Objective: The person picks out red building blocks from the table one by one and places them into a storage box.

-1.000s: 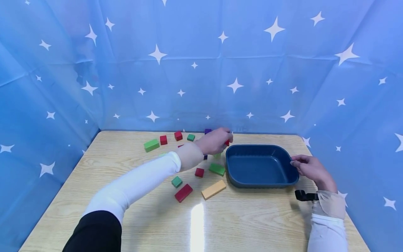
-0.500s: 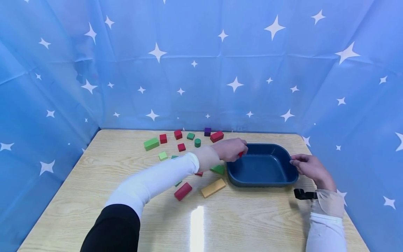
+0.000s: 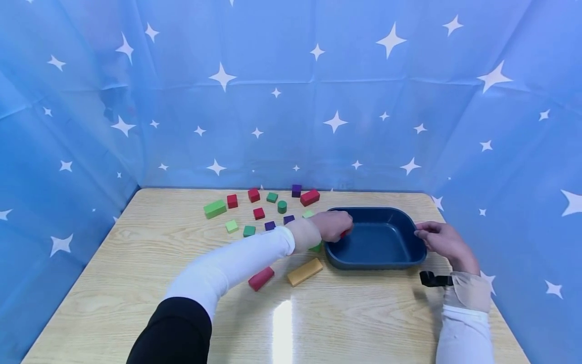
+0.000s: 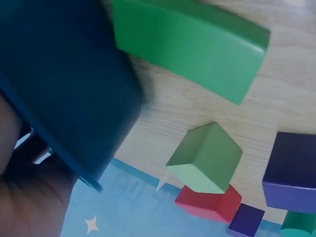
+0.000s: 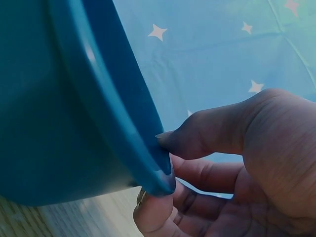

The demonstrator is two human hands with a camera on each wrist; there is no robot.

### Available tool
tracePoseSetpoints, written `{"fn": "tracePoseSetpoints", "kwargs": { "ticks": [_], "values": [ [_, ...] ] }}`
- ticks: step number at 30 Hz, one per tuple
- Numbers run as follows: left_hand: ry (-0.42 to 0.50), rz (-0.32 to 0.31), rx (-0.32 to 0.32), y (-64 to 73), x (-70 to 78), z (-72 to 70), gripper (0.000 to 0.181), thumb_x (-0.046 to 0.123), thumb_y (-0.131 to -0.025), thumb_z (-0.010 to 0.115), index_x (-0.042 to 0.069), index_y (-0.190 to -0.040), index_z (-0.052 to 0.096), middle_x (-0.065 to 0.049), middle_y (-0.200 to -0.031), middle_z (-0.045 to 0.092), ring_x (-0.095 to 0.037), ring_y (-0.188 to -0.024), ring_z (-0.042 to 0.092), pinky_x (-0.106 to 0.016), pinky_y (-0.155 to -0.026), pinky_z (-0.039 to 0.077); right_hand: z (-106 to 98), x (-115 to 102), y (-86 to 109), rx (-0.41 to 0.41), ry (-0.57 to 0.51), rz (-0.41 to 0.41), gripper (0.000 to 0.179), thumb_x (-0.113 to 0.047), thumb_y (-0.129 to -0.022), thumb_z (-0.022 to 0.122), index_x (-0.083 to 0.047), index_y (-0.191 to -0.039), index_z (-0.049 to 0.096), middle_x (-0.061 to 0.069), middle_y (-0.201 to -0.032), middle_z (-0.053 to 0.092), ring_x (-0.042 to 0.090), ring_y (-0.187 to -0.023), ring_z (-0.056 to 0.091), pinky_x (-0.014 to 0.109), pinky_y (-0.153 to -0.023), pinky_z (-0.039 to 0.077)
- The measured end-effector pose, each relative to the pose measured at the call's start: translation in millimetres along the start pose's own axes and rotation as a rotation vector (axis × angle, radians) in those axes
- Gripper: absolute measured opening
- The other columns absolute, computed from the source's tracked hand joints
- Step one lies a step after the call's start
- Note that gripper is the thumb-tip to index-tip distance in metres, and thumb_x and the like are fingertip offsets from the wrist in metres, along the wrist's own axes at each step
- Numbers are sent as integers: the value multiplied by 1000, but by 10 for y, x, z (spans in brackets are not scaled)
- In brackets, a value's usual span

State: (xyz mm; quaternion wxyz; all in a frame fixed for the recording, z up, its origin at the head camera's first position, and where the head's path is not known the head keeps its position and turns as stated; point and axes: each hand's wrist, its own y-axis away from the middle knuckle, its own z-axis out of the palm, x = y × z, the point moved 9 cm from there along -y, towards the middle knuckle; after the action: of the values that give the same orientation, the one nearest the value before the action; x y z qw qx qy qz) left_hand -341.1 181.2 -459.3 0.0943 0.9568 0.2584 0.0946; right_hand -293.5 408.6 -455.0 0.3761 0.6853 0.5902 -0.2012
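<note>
My left hand (image 3: 334, 226) is over the left end of a dark blue rectangular tub (image 3: 377, 266), its fingers reaching inside the rim. It holds a small red block (image 3: 344, 233), mostly hidden by the fingers. On the right side, my right hand (image 3: 445, 243) pinches the tub's rim, thumb inside and fingers below the edge in the right wrist view. Just outside the tub's left wall, the left wrist view has a green block (image 4: 190, 52) and a pale green block (image 4: 207, 160). A red rectangular block (image 3: 310, 197) lies behind the left hand.
Several coloured blocks are scattered over the wooden table (image 3: 364, 323) left of the tub. Among them are a yellow-orange plank (image 3: 305, 272), a dark red block (image 3: 261, 278), a green cylinder (image 3: 282, 207) and a light green block (image 3: 215, 209). A blue star-patterned curtain (image 3: 291, 101) stands behind.
My left hand has carried the red block from behind the tub's left corner, rightward and nearer, to over the tub's left end. The right hand stays on the rim.
</note>
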Motion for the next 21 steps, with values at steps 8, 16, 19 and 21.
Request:
{"fn": "tracePoseSetpoints", "kwargs": {
  "ticks": [8,16,19,21],
  "values": [
    [60,-62,-56,-31,23,42,22,1,-98,59,16,-82,59,3,-82,55,-13,-70,49,-23,-62,40,11,1,3,-3,17,7,47,-25,-108,44,9,-140,49,-4,-78,52,11,-69,51,30,-70,49],
    [-2,-70,-56,-73,32,64,12,7,-97,61,15,-89,64,3,-87,58,-13,-75,50,-23,-66,42,6,12,-2,0,14,2,47,-24,-108,43,11,-140,48,-6,-76,51,10,-68,50,27,-69,49],
    [-45,-68,-79,-48,45,67,15,17,-98,65,19,-112,69,4,-105,62,-12,-89,53,-24,-78,47,10,12,-1,-1,5,-1,47,-24,-108,43,11,-140,48,-6,-74,50,9,-67,49,27,-68,48],
    [-60,-64,-94,-23,69,61,29,27,-98,67,23,-127,66,4,-117,61,-11,-99,54,-25,-88,49,8,10,3,0,4,-3,47,-23,-108,43,11,-140,47,-7,-72,49,9,-66,49,27,-67,48]
  ]
}}
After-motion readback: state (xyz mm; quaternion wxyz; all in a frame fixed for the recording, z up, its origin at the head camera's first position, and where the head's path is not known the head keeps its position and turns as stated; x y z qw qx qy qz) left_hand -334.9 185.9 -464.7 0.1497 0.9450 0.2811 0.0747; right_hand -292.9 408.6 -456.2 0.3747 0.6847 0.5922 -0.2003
